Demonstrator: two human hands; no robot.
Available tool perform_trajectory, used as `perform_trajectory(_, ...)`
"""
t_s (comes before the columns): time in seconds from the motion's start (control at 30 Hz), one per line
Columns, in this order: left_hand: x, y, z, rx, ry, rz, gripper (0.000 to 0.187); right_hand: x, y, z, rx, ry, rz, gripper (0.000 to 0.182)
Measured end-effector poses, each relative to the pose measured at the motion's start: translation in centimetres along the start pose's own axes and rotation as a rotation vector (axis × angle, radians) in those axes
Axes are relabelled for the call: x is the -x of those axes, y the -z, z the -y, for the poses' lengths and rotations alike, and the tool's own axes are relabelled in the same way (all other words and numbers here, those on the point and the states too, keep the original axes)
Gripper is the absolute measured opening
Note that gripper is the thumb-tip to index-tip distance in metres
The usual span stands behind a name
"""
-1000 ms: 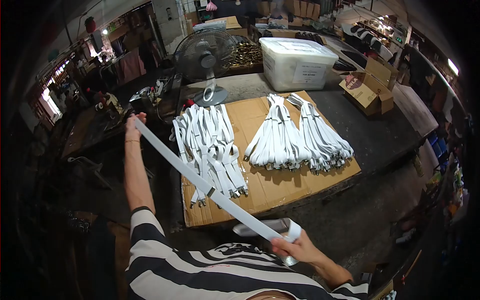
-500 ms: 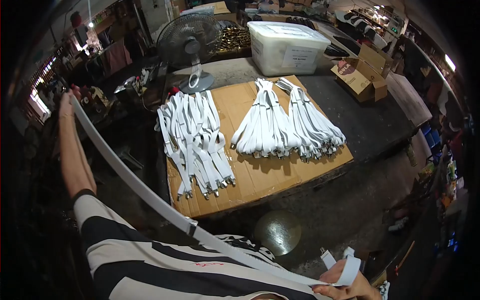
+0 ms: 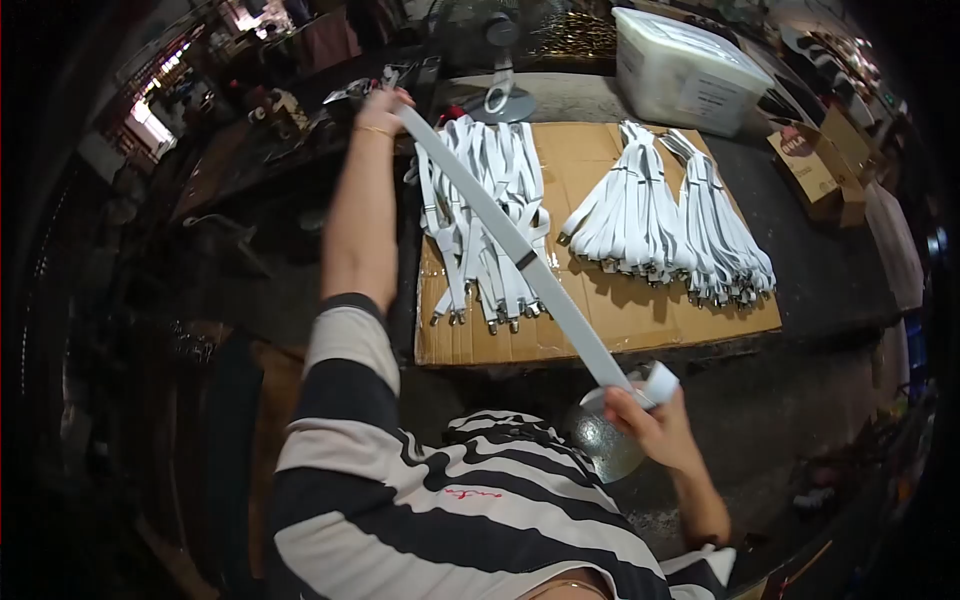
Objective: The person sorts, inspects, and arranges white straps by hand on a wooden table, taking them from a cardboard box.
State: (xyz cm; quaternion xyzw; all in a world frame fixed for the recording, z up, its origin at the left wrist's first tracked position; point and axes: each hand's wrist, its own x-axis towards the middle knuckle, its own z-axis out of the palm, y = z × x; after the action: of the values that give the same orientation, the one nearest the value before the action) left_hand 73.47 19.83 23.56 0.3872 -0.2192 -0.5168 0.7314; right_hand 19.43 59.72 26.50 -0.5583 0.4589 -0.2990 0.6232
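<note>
A pair of white elastic suspenders [image 3: 487,208] runs taut on a diagonal between my hands, a dark slider partway along it. My left hand [image 3: 382,110] grips its far end, near the back left corner of the cardboard. Below the cardboard's front edge, my right hand [image 3: 648,418] is closed around the near end, where a short loop curls over the fingers. Under the stretched strap lies a loose pile of white suspenders [image 3: 445,235] with metal clips along its front. Two bundled bunches of white suspenders [image 3: 632,215] lie fanned out to the right.
A flat cardboard sheet [image 3: 585,335] covers part of the dark table [image 3: 815,270]. Behind it stand a fan [image 3: 505,105] and a white lidded plastic bin [image 3: 680,85]. An open cardboard box [image 3: 815,175] sits at the right. A round shiny stool seat [image 3: 605,445] is below the table edge.
Both hands have moved forward over the table side, the right one rising from low by my body. The suspenders went from a sagging curve to a straight line. My view has shifted left.
</note>
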Motion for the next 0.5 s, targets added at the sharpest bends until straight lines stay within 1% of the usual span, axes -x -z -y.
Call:
perform_trajectory(0.03, -0.8, 1.1, 3.3, 0.237, 0.095, -0.101, 0.015, -1.0, -0.9, -1.3, -0.048, -0.006, 0.003, 0.023)
perform_trajectory(0.07, 2.0, 0.9, 4.7, 0.166, 0.074, -0.095, 0.014, -1.0, -1.6, -2.3, -0.153, -0.004, -0.009, 0.022)
perform_trajectory(0.1, 5.5, 0.6, 6.1, 0.093, 0.058, -0.084, 0.013, -0.6, -1.3, -3.3, -0.139, 0.01, 0.001, 0.018)
perform_trajectory(0.13, 5.8, 2.0, 6.1, 0.124, 0.046, -0.079, 0.012, 0.5, -0.9, -3.9, -0.172, -0.002, -0.028, 0.015)
perform_trajectory(0.17, 4.8, 4.9, 5.8, 0.15, 0.044, -0.075, 0.011, 1.9, -0.3, -4.4, -0.209, -0.021, -0.062, 0.012)
perform_trajectory(0.2, 2.6, 8.2, 5.1, 0.052, 0.014, -0.072, 0.012, 3.5, 0.5, -4.6, -0.228, -0.053, -0.043, 0.01)
perform_trajectory(0.23, 4.9, 6.9, 3.6, -0.065, -0.07, -0.344, 0.012, 5.5, 1.1, -4.3, -0.247, -0.087, -0.023, 0.009)
perform_trajectory(0.27, 3.0, 10.2, 2.4, -0.124, -0.134, -0.258, 0.009, 7.7, 1.1, -3.4, -0.293, -0.169, -0.092, 0.014)
perform_trajectory(0.3, 1.2, 12.8, 0.2, 0.089, -0.051, -0.328, 0.004, 9.9, 2.1, -3.6, -0.205, -0.216, -0.034, 0.025)
perform_trajectory(0.33, 2.0, 12.7, -2.1, 0.266, -0.045, -0.431, 0.003, 12.1, 2.9, -3.6, -0.134, -0.163, 0.001, 0.033)
perform_trajectory(0.37, -1.4, 16.4, -4.3, 0.188, 0.011, -0.333, 0.005, 13.2, 3.1, -2.4, -0.056, -0.115, -0.013, 0.034)
perform_trajectory(0.4, -1.3, 16.8, -5.9, 0.169, -0.038, -0.332, 0.005, 14.4, 3.3, -1.3, 0.023, -0.069, -0.031, 0.036)
perform_trajectory(0.43, -0.2, 16.4, -8.1, 0.149, -0.097, -0.332, 0.006, 15.3, 3.1, -0.2, 0.13, -0.096, -0.158, 0.029)
perform_trajectory(0.5, 1.4, 15.3, -11.8, 0.137, -0.189, -0.445, 0.008, 17.4, 2.8, 2.2, 0.326, -0.187, -0.407, 0.02)
